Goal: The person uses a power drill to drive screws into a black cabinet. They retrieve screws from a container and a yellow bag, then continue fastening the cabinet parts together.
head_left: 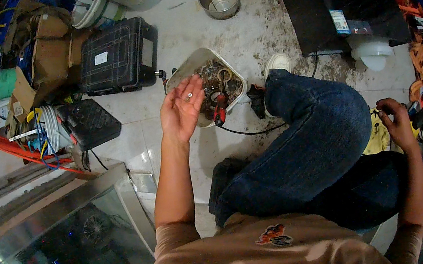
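My left hand (180,108) is held palm up with its fingers stretched out, over the left side of a white squarish tub (243,94). A tiny shiny metal piece (190,95) rests on that palm. Loose metal hardware, with rings and small parts, covers the tub's bottom. A tool with a red and black handle (220,110) leans in the tub near its front edge. Off to the right, beside my bent knee, my right hand (397,123) has its fingers curled, thumb and forefinger close together. What they hold, if anything, is too small to name.
A black hard case (118,56) and a smaller black case (91,122) lie to the left, near cardboard boxes (49,52). A steel pot (219,1) stands farther off. Yellow fabric (376,132) lies by my right knee. A glass-topped frame (76,250) is at lower left.
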Tool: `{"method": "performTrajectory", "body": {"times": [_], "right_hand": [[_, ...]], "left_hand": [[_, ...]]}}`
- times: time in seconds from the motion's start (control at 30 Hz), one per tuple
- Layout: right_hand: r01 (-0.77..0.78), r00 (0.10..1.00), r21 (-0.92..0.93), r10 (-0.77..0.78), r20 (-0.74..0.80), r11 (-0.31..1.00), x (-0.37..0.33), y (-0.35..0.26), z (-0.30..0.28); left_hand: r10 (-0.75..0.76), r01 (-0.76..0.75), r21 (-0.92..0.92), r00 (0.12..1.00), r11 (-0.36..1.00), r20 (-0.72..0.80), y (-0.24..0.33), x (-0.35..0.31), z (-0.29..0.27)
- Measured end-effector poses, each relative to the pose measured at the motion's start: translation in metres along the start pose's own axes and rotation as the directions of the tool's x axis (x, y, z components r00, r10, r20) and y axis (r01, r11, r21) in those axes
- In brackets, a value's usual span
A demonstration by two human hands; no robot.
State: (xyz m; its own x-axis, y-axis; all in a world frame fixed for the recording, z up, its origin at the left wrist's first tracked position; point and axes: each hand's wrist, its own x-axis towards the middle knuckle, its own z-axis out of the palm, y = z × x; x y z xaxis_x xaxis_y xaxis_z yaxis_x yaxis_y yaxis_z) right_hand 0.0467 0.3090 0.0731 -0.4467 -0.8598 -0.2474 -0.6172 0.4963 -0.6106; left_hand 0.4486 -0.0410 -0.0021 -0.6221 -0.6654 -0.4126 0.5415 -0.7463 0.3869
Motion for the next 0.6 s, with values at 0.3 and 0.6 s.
{"method": "performTrajectory", "body": {"times": [0.3,0.6], "right_hand": [[0.019,1.0,-0.021,-0.019,-0.005,1.0,-0.004,0.004,-0.001],[0.043,0.998,-0.003,-0.044,-0.043,0.999,-0.011,0.011,0.001]], "left_hand": [[-0.011,0.002,0.068,0.992,0.998,0.126,-0.004,-0.02,0.039],[-0.022,-0.018,0.21,0.982,0.977,0.189,-0.008,-0.031,0.052]]}}
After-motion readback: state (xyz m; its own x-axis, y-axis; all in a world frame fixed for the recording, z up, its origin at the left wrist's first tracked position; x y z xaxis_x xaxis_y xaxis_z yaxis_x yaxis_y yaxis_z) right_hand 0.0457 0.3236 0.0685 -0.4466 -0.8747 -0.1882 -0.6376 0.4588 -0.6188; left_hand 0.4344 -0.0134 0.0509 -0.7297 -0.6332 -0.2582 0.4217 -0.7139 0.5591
